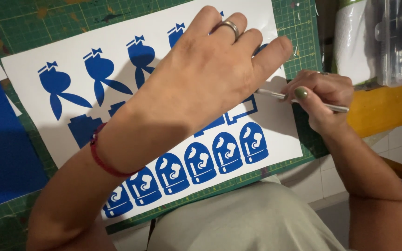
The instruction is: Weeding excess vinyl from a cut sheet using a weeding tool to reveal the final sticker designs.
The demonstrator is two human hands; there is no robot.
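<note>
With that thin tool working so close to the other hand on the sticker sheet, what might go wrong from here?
1. The thin metal tool in the right hand points toward the left hand; a slip might jab its fingers.
2. The left hand hides part of the white sheet, so the tip could scratch a blue shape.
3. The sheet's lower edge overhangs the green cutting mat; it may bend.

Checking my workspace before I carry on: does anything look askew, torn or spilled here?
Nothing is torn or spilled. The white sheet of blue shapes lies at an angle across the green cutting mat, under the left hand. The right hand holds a thin metal tool.
</note>
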